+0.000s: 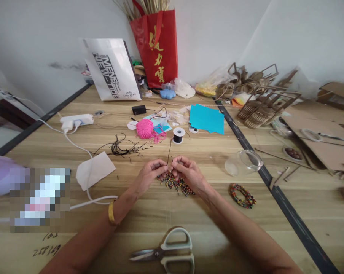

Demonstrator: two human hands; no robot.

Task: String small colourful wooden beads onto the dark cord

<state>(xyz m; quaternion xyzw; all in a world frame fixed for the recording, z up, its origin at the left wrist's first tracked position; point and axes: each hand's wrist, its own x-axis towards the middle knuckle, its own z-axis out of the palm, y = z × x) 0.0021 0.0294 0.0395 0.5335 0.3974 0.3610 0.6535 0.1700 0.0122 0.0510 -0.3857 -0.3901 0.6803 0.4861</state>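
My left hand (149, 174) and my right hand (188, 171) meet at the middle of the wooden table (206, 224), fingers pinched together around a thin black cord (169, 151). The cord runs up from my fingertips toward a black thread spool (178, 135). Under both hands lies a loose pile of small coloured beads (176, 184). Whether a bead is held in the fingers is too small to tell. A gold bangle (112, 213) sits on my left wrist.
A finished bead bracelet (242, 195) lies right of my hands, a tipped clear cup (244, 162) behind it. Scissors (168, 252) lie near the front edge. Cut black cord scraps (123, 147), pink yarn (145, 128), teal paper (207, 119), white paper (94, 169), power strip (76, 120) and bags (157, 45) sit further back.
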